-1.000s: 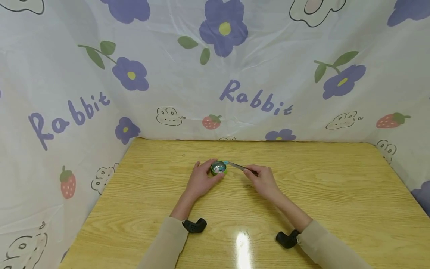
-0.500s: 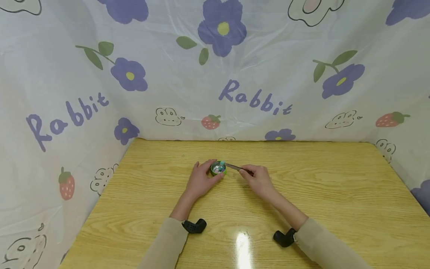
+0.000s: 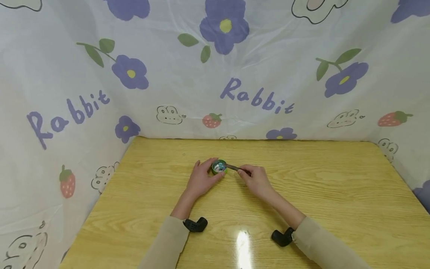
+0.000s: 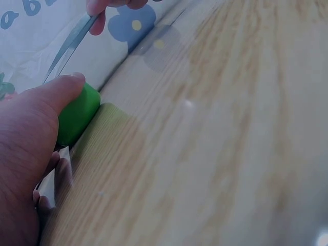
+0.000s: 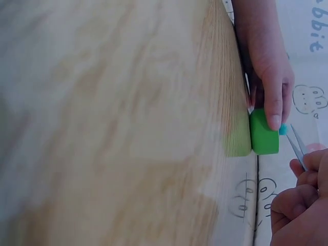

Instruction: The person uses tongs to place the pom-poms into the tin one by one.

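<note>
A small round green tin (image 3: 218,167) with a shiny metal inside stands on the table. My left hand (image 3: 201,180) holds it from the left, the thumb at its near side and the fingers round the far side. From the right, my right hand (image 3: 258,183) pinches a pair of tweezers (image 3: 234,167), their tips over the tin's opening. In the right wrist view a small teal ball (image 5: 283,129) shows at the tin's rim beside the left thumb, and the tweezers' tips are spread apart close to it. The left wrist view shows the tin's green side (image 4: 81,115) under the thumb.
The wooden table (image 3: 319,194) stretches around both hands. A white curtain (image 3: 255,67) printed with flowers and rabbits hangs along its back and sides. Each wrist carries a black device, one (image 3: 196,225) at the left sleeve and one (image 3: 283,237) at the right.
My right hand has shifted left, bringing the tweezers and the teal ball from the tin's right rim to over its opening. The left hand has kept its hold on the tin.
</note>
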The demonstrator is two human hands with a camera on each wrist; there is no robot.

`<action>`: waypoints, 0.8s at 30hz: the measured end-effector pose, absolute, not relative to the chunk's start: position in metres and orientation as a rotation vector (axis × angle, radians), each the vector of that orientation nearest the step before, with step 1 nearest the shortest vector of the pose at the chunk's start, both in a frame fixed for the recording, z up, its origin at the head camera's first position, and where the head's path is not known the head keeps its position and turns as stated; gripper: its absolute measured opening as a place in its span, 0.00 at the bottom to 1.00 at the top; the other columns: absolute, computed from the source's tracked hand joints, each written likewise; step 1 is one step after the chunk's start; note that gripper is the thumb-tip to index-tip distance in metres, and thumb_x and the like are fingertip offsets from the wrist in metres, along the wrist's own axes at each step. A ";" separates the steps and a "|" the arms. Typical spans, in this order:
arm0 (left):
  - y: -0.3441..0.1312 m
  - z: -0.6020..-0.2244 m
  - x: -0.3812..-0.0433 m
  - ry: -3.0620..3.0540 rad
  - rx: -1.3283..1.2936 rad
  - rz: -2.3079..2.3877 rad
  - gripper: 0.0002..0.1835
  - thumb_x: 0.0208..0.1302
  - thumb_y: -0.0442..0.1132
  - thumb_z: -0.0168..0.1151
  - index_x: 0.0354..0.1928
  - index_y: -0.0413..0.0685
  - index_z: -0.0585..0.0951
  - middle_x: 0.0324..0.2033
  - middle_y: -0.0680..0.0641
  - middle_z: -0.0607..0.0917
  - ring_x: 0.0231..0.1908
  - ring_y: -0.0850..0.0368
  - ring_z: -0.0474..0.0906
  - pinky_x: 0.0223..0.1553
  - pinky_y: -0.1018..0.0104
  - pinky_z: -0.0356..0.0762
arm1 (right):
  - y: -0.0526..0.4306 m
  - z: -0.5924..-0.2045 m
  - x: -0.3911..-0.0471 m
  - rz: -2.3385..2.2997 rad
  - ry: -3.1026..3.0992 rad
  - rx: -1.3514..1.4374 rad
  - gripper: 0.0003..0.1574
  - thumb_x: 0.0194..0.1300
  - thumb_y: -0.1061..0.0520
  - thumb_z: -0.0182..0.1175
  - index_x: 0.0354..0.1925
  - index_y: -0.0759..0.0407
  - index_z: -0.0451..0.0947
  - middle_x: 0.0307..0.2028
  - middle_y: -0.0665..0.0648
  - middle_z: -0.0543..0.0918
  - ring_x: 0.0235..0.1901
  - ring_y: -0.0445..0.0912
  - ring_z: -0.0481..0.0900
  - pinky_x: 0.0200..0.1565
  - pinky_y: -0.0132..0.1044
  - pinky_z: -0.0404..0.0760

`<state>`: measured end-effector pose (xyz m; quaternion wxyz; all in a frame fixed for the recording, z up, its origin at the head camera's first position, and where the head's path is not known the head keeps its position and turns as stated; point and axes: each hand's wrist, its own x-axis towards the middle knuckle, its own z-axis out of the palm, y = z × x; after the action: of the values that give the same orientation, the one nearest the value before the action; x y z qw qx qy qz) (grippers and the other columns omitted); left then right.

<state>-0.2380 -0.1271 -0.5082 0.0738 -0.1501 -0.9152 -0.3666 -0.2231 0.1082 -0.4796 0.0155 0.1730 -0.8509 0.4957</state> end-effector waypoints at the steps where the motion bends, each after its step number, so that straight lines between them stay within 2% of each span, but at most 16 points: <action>1: -0.127 -0.508 -0.239 -2.750 -0.452 -1.099 0.33 0.68 0.54 0.69 0.70 0.46 0.76 0.62 0.45 0.82 0.64 0.47 0.77 0.78 0.45 0.42 | 0.108 -0.480 -0.224 1.545 -2.645 0.538 0.12 0.75 0.60 0.61 0.48 0.69 0.86 0.26 0.59 0.83 0.19 0.42 0.68 0.21 0.32 0.66; 9: -0.127 -0.511 -0.241 -2.760 -0.459 -1.094 0.34 0.68 0.54 0.70 0.70 0.47 0.76 0.62 0.45 0.82 0.64 0.48 0.77 0.78 0.46 0.41 | 0.109 -0.482 -0.223 1.557 -2.649 0.514 0.11 0.74 0.61 0.62 0.46 0.68 0.86 0.25 0.56 0.81 0.19 0.41 0.66 0.21 0.31 0.64; 18: -0.126 -0.512 -0.242 -2.764 -0.428 -1.095 0.34 0.68 0.55 0.69 0.71 0.47 0.75 0.62 0.45 0.81 0.63 0.47 0.77 0.78 0.48 0.42 | 0.119 -0.482 -0.221 1.571 -2.630 0.442 0.12 0.74 0.61 0.61 0.49 0.69 0.86 0.35 0.61 0.87 0.27 0.44 0.75 0.28 0.32 0.73; 24: -0.127 -0.511 -0.241 -2.747 -0.438 -1.093 0.34 0.67 0.54 0.70 0.70 0.47 0.75 0.62 0.44 0.82 0.62 0.46 0.78 0.78 0.45 0.44 | 0.127 -0.482 -0.222 1.607 -2.628 0.412 0.13 0.75 0.62 0.60 0.49 0.70 0.85 0.33 0.62 0.85 0.24 0.44 0.71 0.25 0.31 0.69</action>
<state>-0.2406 -0.1266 -0.5110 0.0764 -0.1461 -0.9165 -0.3646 -0.2219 0.1273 -0.4815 0.0169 0.1326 -0.8455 0.5170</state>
